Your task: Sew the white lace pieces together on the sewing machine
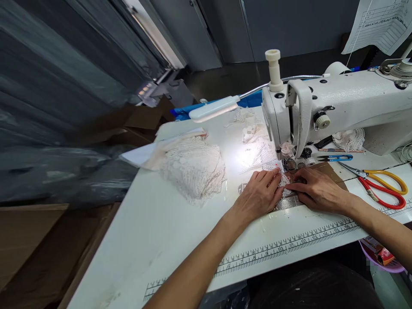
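My left grip (259,191) rests flattish, fingers extended, over lace (285,179) at the sewing machine (347,98) right on the bench (135,240), my right grip (317,189) curled beside it, pinching or not I cannot tell, seemingly mid-feed, next needing careful alignment.

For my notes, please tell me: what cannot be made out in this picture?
All in the head view:
Cloth: partly covered by the left hand and right hand.
Sewing machine: cut off by the right edge.
Paper: writing too small; top cut off by the edge.
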A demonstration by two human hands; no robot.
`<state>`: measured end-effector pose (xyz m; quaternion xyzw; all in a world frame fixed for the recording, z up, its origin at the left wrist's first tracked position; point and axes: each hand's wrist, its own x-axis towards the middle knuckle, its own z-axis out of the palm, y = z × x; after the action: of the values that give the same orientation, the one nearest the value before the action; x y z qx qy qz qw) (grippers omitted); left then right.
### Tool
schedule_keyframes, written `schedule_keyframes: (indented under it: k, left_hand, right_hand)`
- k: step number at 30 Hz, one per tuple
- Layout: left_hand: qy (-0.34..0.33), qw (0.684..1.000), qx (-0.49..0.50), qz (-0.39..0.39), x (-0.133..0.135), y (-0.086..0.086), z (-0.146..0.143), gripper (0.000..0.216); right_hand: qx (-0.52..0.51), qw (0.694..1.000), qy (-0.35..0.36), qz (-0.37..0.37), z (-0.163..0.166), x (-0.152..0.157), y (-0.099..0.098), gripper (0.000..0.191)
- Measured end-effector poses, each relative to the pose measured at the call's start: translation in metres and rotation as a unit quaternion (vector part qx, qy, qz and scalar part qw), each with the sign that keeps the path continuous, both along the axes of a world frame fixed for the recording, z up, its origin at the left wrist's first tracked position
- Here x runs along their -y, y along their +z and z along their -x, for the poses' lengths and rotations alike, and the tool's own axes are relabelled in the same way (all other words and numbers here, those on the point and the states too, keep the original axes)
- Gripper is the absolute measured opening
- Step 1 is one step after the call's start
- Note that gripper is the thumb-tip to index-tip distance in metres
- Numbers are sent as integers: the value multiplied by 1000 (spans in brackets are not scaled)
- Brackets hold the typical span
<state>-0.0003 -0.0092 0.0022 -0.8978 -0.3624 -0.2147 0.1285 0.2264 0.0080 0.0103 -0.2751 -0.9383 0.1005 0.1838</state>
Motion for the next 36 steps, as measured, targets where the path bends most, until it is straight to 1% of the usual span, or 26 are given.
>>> schedule_keyframes:
  k: [7, 12, 16, 19, 26, 31, 36]
  left_hand:
    - [-6, 1000, 19, 4, -1, -2, 1, 28]
    - [15, 998, 51, 29, 1, -3, 0, 28]
    - [31, 997, 63, 30, 2, -7, -2, 27]
    - [22, 996, 71, 41, -4, -9, -1, 30]
    - [-17, 997, 16, 79, -19, -3, 6, 34]
    - [-9, 998, 22, 65, -18, -1, 8, 32]
    - [-13, 998, 10, 57, -18, 0, 8, 31]
  right_hand:
    - [4, 1000, -3, -8, 1, -1, 0, 35]
    - [5, 1000, 5, -12, 0, -1, 0, 33]
    - [8, 1000, -1, -25, 1, -1, 0, 33]
    - [23, 999, -13, -31, 3, 0, 0, 33]
    - [14, 998, -38, -39, 7, 0, -1, 34]
    - [1, 999, -45, -31, 7, 0, -1, 35]
    - [0, 999, -51, -2, 1, -5, -2, 33]
